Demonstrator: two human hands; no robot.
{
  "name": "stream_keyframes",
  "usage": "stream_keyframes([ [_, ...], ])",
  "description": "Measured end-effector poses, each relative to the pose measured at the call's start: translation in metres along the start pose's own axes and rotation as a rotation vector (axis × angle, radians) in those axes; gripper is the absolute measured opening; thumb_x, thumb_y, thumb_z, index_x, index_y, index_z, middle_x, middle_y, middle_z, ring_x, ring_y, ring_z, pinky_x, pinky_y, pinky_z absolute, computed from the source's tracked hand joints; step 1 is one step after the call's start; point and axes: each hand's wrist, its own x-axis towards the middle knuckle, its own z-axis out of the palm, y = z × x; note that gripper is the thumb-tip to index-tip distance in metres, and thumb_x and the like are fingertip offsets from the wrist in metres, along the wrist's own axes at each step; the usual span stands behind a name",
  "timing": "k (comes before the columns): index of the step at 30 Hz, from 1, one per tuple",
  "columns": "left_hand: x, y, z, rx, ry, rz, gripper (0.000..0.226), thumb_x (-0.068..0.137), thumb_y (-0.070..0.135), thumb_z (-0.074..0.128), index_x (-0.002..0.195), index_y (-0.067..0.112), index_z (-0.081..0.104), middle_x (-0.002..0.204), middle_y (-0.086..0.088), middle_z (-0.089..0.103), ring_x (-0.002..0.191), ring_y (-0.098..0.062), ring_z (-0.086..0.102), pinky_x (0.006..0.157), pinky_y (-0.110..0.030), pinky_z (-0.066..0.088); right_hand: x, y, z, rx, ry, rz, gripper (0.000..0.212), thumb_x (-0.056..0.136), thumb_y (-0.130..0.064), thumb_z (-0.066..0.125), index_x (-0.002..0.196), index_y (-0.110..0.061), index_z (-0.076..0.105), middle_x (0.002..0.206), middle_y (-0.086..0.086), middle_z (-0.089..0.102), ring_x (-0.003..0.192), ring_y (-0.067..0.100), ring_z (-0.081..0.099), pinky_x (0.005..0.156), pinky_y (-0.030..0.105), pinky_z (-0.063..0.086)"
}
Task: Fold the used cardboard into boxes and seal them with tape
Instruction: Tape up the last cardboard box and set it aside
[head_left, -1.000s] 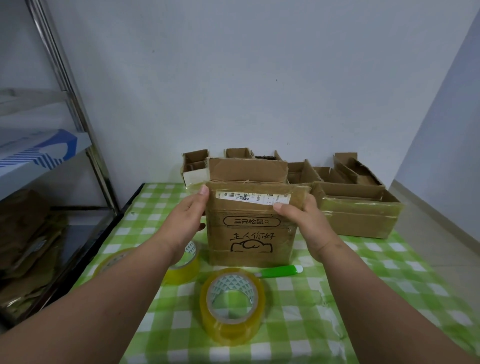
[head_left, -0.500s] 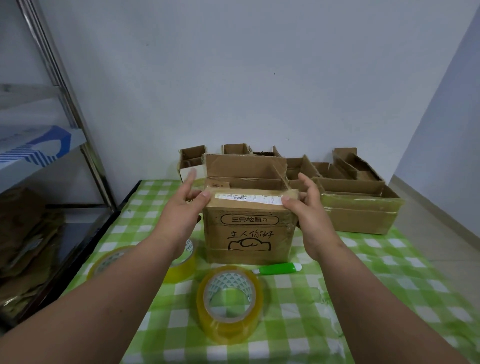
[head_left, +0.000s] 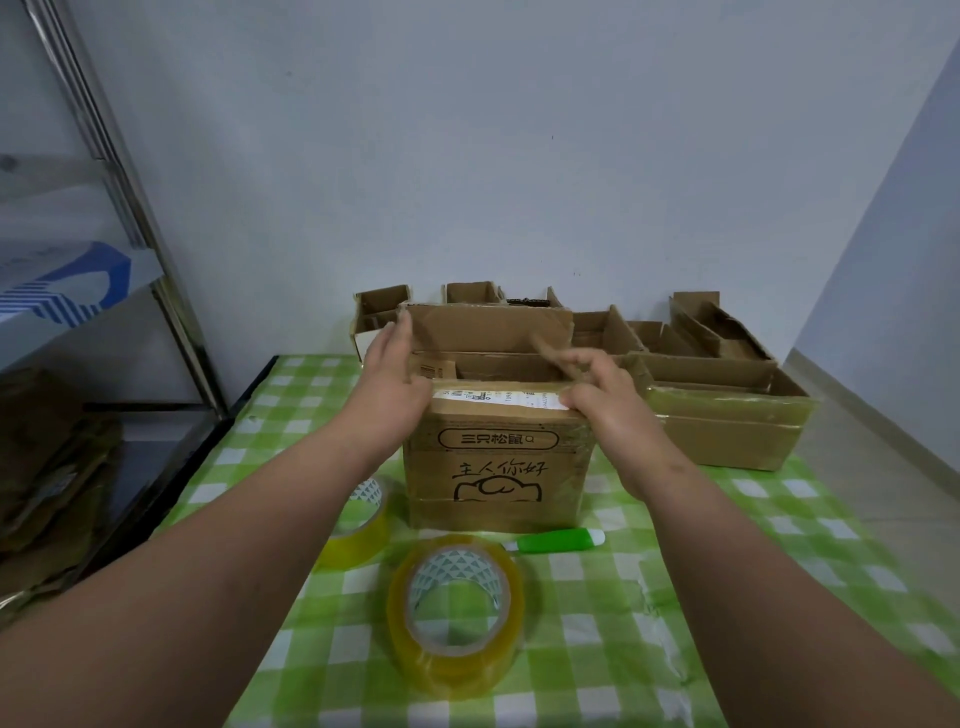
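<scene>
A brown cardboard box (head_left: 496, 467) with black print and a white label stands on the green checked tablecloth (head_left: 597, 623). Its near flap is folded down and its far flap (head_left: 485, 327) stands upright. My left hand (head_left: 389, 379) reaches over the box's left top corner with straight fingers touching the far flap's left edge. My right hand (head_left: 602, 389) rests on the right top corner, fingers bent over a side flap; the motion blurs them. One yellow tape roll (head_left: 457, 613) stands in front of the box, another roll (head_left: 361, 525) lies partly under my left forearm.
A green-handled cutter (head_left: 561, 540) lies just in front of the box. Several open cardboard boxes (head_left: 727, 415) line the wall behind and to the right. A metal shelf rack (head_left: 119, 291) with flattened cardboard stands left of the table.
Both hands have moved up and away from the near flap's front edge towards the side and far flaps. The box sits a little lower and closer in view.
</scene>
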Motion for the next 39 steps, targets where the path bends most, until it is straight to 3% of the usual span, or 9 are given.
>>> stream_keyframes([
  [4,-0.002,-0.001,0.001,0.13,-0.039,0.053,0.066,0.103,0.011,0.033,0.158,0.032,0.005,0.165,0.011,-0.004,0.15,-0.009,0.005,0.104,-0.02,0.013,-0.006,0.003,-0.001,-0.098,-0.008,-0.027,0.034,0.097,-0.026,0.049,0.128,-0.037,0.057,0.128,-0.004,0.037,0.101,0.002,0.044,0.083,0.027,0.034],
  [12,0.0,-0.003,-0.002,0.052,-0.088,0.049,0.09,0.096,0.048,0.054,0.156,0.034,-0.011,0.164,0.015,-0.006,0.149,-0.008,0.006,0.122,-0.038,0.014,0.001,-0.001,0.003,-0.19,0.058,-0.074,0.01,0.095,-0.029,0.057,0.099,-0.024,0.064,0.122,-0.006,0.038,0.114,0.008,0.043,0.101,0.029,0.034],
  [14,0.0,-0.004,-0.001,0.015,-0.08,0.038,0.093,0.094,0.048,0.059,0.156,0.036,-0.01,0.164,0.016,-0.007,0.15,-0.008,0.003,0.122,-0.039,0.012,-0.002,0.001,0.004,-0.186,0.049,-0.084,0.026,0.096,-0.031,0.056,0.121,-0.025,0.059,0.128,-0.006,0.032,0.119,0.011,0.041,0.101,0.028,0.033],
  [17,0.001,-0.007,-0.001,0.001,-0.076,0.032,0.098,0.092,0.046,0.063,0.155,0.039,-0.012,0.163,0.017,-0.009,0.15,-0.009,0.002,0.123,-0.043,0.012,-0.007,0.002,0.003,-0.163,0.033,-0.103,0.061,0.096,-0.031,0.058,0.15,-0.031,0.03,0.14,-0.013,0.022,0.121,0.006,0.034,0.101,0.028,0.028],
  [21,0.004,-0.004,-0.002,-0.046,-0.074,0.008,0.104,0.089,0.04,0.069,0.152,0.044,-0.015,0.165,0.01,0.002,0.15,-0.014,0.011,0.121,-0.049,0.019,-0.004,0.0,-0.001,-0.131,-0.015,-0.099,0.084,0.094,-0.029,0.063,0.157,-0.033,0.008,0.161,-0.015,0.01,0.136,0.003,0.021,0.112,0.03,0.022],
  [26,0.002,-0.004,-0.002,-0.034,-0.003,0.049,0.111,0.086,0.038,0.073,0.152,0.041,-0.016,0.163,0.012,0.004,0.147,-0.014,0.02,0.118,-0.049,0.028,0.0,-0.001,-0.003,-0.07,-0.082,-0.022,0.087,0.093,-0.032,0.064,0.156,-0.041,0.005,0.163,-0.016,0.012,0.147,0.013,0.019,0.117,0.039,0.021],
  [32,-0.003,-0.007,-0.001,-0.021,0.096,0.062,0.077,0.085,0.039,0.073,0.149,0.037,0.031,0.151,0.006,0.028,0.132,-0.01,0.039,0.11,-0.038,0.039,-0.001,-0.003,-0.004,-0.007,-0.047,-0.011,0.087,0.088,-0.033,0.071,0.153,-0.046,0.014,0.159,-0.012,0.025,0.14,0.017,0.031,0.114,0.046,0.028],
  [37,-0.007,-0.005,0.002,0.006,0.116,0.006,0.063,0.089,0.041,0.068,0.145,0.03,0.041,0.148,0.006,0.033,0.131,-0.013,0.039,0.108,-0.036,0.039,-0.01,-0.003,-0.004,-0.09,-0.009,-0.056,0.054,0.09,-0.038,0.066,0.14,-0.042,0.043,0.143,-0.013,0.039,0.129,0.01,0.036,0.102,0.034,0.033],
  [39,-0.01,-0.005,0.004,0.003,0.117,-0.016,0.055,0.091,0.041,0.065,0.141,0.025,0.048,0.145,0.007,0.035,0.131,-0.014,0.039,0.105,-0.029,0.035,-0.009,0.0,-0.004,-0.179,0.042,-0.075,0.047,0.091,-0.041,0.064,0.137,-0.036,0.052,0.147,-0.012,0.04,0.132,0.01,0.037,0.108,0.033,0.031],
])
